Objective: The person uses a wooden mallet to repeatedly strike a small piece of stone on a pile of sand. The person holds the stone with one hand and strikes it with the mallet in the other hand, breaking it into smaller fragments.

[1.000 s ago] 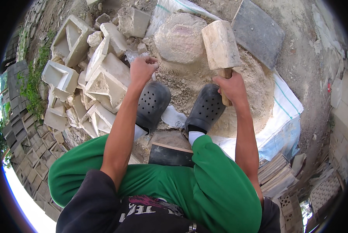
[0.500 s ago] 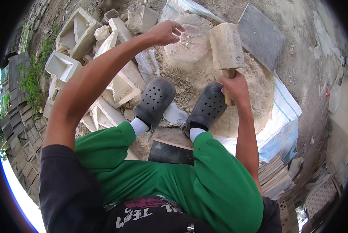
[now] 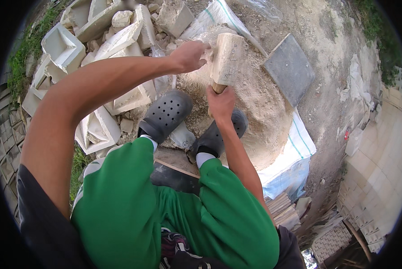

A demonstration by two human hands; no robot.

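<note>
My right hand [image 3: 220,101] grips the short wooden handle of a mallet with a big pale block head [image 3: 227,59], held upright over a mound of sandy rubble [image 3: 263,107]. My left hand [image 3: 188,55] reaches forward with curled fingers and touches the left side of the mallet head; a pale stone lump [image 3: 205,36] behind it is mostly hidden. Below the hands are my two black perforated clogs [image 3: 166,114] and green trousers [image 3: 134,201].
A heap of broken white moulded blocks [image 3: 98,58] lies to the left. A dark square paving slab [image 3: 289,68] sits to the right of the mound. A white woven sack [image 3: 295,157] lies under the rubble. Stacked pale tiles [image 3: 380,179] stand at the right edge.
My left hand has swung from the broken blocks across to the mallet head. The mallet and my right hand have shifted left, over the stone lump.
</note>
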